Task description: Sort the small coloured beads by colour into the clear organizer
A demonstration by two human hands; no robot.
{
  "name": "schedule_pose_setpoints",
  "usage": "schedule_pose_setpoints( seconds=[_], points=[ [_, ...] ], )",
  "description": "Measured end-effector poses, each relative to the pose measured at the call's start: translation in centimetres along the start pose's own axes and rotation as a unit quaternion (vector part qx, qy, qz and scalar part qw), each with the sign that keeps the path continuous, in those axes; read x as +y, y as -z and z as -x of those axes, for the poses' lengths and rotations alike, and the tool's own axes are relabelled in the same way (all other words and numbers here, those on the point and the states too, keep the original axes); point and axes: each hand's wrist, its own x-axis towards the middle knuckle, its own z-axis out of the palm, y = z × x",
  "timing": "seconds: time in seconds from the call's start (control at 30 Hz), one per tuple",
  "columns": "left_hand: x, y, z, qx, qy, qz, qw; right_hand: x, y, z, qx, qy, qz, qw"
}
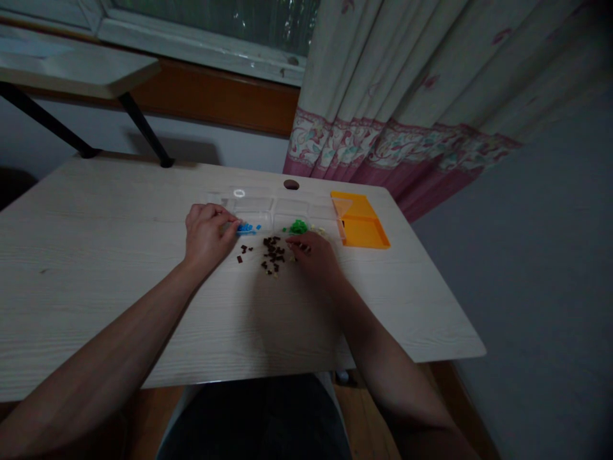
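My left hand (pixel 209 235) is curled at the left end of a clear plastic compartment box (pixel 274 214), thumb and fingers closed on its edge. Small blue pieces (pixel 248 228) lie in the compartment by the thumb, and a heap of green pieces (pixel 299 227) sits further right. In front of the box, small dark brown pieces (pixel 274 251) are scattered on the table. My right hand (pixel 316 255) is over their right side with its fingers pinched together; what is between the fingertips is too small to make out. Pale pieces (pixel 320 230) show partly behind this hand.
An orange open tray (pixel 366 231) lies right of the box on the pale wooden table (pixel 119 268). A round brown cable hole (pixel 291 184) is near the back edge. A raised shelf (pixel 96 70) on black legs stands back left; a flowered curtain (pixel 383 121) hangs behind.
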Motion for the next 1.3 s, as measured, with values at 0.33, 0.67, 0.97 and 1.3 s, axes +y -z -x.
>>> schedule_pose_setpoints(
  seconds=[0.33, 0.67, 0.97, 1.3],
  points=[
    [2.2, 1.3, 0.2, -0.177, -0.188, 0.044, 0.965, 0.8, 0.3, 0.0, -0.091, 0.085, 0.080, 0.989],
    [2.7, 1.1, 0.4, -0.281, -0.221, 0.083, 0.930, 0.2, -0.2, 0.3, -0.105, 0.114, 0.128, 0.980],
    [3.3, 0.9, 0.8, -0.300, -0.230, 0.107, 0.920, 0.1, -0.6, 0.1, -0.094, 0.129, 0.138, 0.978],
    [3.4, 0.7, 0.9, -0.288, -0.245, 0.107, 0.919, -0.4, -0.4, -0.2, -0.067, 0.089, 0.071, 0.991]
  ],
)
